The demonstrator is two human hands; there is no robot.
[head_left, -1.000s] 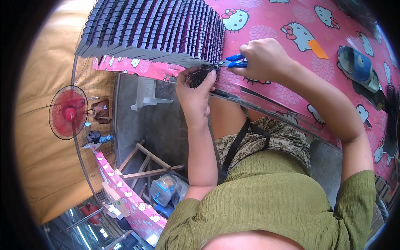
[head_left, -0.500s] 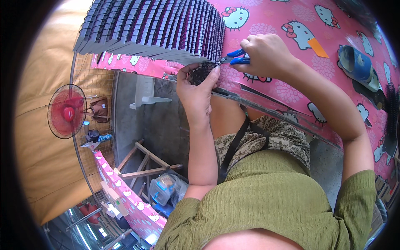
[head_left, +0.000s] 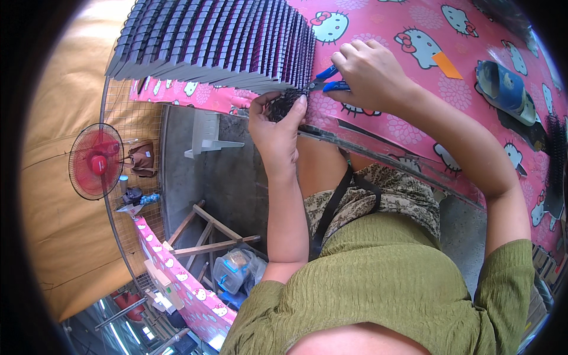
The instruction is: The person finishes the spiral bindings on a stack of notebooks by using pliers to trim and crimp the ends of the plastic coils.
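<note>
My right hand point(head_left: 373, 74) is closed around the blue handles of a pair of small pliers or cutters point(head_left: 336, 86). Their metal jaws point left, at the near right end of a long row of coil-bound books point(head_left: 213, 44). Below that end, my left hand point(head_left: 277, 127) pinches a dark bunch of black binding coil point(head_left: 280, 107) between thumb and fingers. The jaws sit just above the left thumb tip. Whether they bite on a coil end is too small to make out.
The books rest on a table point(head_left: 429, 121) with a pink patterned cover. On its right lie an orange slip point(head_left: 447, 65), a blue cylindrical container point(head_left: 507, 89) and black coils point(head_left: 554, 160). Left, beyond the table edge, are a red fan point(head_left: 96, 161), a white plastic chair point(head_left: 208, 137) and a wooden frame point(head_left: 216, 228).
The view has shifted slightly. My right hand and the tool have moved a little left, and the handles look slightly wider apart. My left hand keeps its pinch.
</note>
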